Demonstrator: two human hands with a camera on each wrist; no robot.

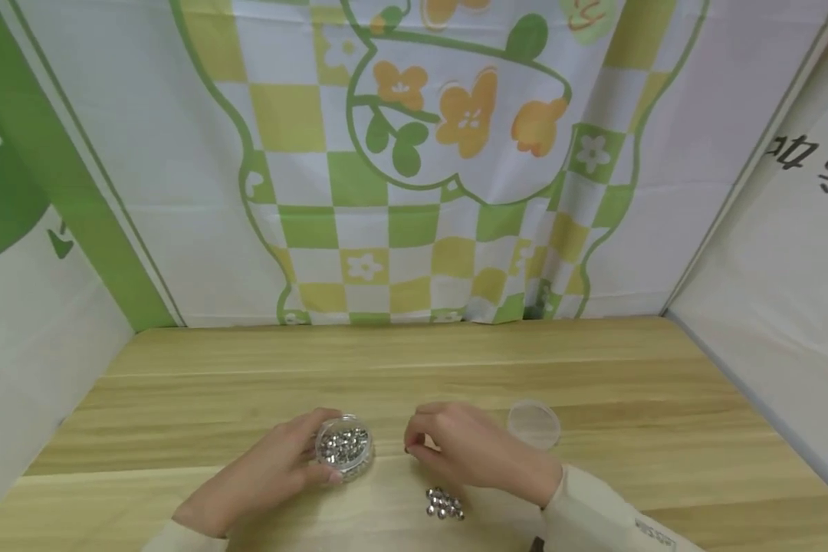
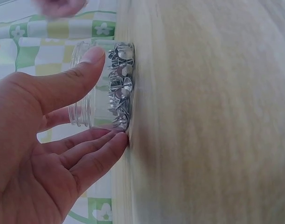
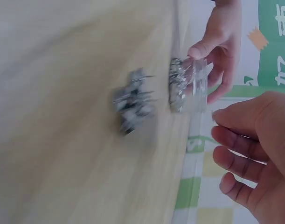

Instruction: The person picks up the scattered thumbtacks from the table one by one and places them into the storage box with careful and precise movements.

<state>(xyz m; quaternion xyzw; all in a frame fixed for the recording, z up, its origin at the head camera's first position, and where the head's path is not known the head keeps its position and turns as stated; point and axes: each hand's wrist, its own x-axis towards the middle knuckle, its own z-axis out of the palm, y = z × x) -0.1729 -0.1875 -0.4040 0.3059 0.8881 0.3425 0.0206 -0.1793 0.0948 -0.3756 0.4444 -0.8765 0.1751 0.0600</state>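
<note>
My left hand (image 1: 276,464) grips a clear round jar (image 2: 99,84), thumb on one side and fingers on the other. Silver thumbtacks (image 2: 121,86) lie heaped at the jar's bottom, and its mouth is uncovered. To the right of the jar, my right hand (image 1: 458,445) hovers with its fingers bent. At the tips of its thumb and index finger a small dark thumbtack (image 1: 407,450) shows in the head view; the right wrist view does not show it clearly. A small pile of thumbtacks (image 1: 444,504) lies on the table just below that hand, blurred in the right wrist view.
A clear round lid (image 1: 534,425) lies on the wooden table (image 1: 400,360), beyond the right wrist. Patterned cloth (image 1: 414,230) hangs along the table's back edge, with white cloth panels (image 1: 766,307) at the sides. A small black object (image 1: 537,544) shows by the right sleeve.
</note>
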